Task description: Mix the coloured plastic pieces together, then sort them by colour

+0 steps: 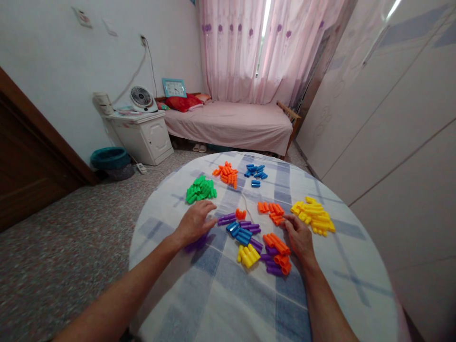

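Small coloured plastic tubes lie on a round table (221,294) with a blue-checked cloth. My left hand (194,222) rests palm down with fingers together, fingertips touching a purple tube (227,219); more purple tubes show under its wrist. My right hand (299,236) lies beside a mixed heap of orange and purple tubes (277,251), its fingertips curled at an orange tube (278,220). Sorted piles sit farther out: green (200,189), orange (227,174), blue (255,172), yellow (314,215). Blue tubes (240,233) and yellow tubes (248,255) lie between my hands.
Beyond the table are a bed (231,124) with pink cover, a white bedside cabinet (144,135) with a fan, a teal basin (109,158) on the floor, and white wardrobe doors (392,104) along the right. A wooden door stands at the left.
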Available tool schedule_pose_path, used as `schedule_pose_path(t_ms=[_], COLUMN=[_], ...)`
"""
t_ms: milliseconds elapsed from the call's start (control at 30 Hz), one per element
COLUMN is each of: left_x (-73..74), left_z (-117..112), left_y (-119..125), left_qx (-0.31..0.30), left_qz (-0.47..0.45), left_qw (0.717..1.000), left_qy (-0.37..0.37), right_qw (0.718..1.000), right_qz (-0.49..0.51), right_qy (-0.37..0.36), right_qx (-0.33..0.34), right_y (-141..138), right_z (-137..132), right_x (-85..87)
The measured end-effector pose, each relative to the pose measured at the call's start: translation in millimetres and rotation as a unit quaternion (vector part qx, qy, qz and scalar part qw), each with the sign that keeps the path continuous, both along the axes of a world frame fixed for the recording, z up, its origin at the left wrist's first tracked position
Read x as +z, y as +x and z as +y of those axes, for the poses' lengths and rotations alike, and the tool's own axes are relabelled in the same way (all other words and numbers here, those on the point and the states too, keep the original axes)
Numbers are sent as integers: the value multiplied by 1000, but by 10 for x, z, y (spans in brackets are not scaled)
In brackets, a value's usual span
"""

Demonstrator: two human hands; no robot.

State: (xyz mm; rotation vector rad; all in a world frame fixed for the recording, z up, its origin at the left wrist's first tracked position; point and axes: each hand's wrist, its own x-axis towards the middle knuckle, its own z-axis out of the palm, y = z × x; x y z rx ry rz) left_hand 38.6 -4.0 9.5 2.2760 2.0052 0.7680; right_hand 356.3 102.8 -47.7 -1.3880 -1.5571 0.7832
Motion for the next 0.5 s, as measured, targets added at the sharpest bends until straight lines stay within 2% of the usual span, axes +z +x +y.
schedule_pose_path(t_ms=[100,200,267,400,500], left_x=[-58,-138,-137,21,92], left_z=[124,229,243,75,-132], left_y=[251,378,384,200,-84], left_qx=[-36,-12,1,21,91], left_qz=[63,95,95,69,56], left_qw=[997,993,993,997,994], left_qy=[-38,-71,-73,-17,22], right_qw=[1000,1000,1000,1000,1000], right_qz=[2,15,19,2,-6], right_qy=[6,7,7,4,5], right_qx=[3,7,5,-1,0], right_y=[-2,-10,-15,-15,-2], right_z=[-8,-21,-26,-16,9], right_x=[1,8,14,15,-6])
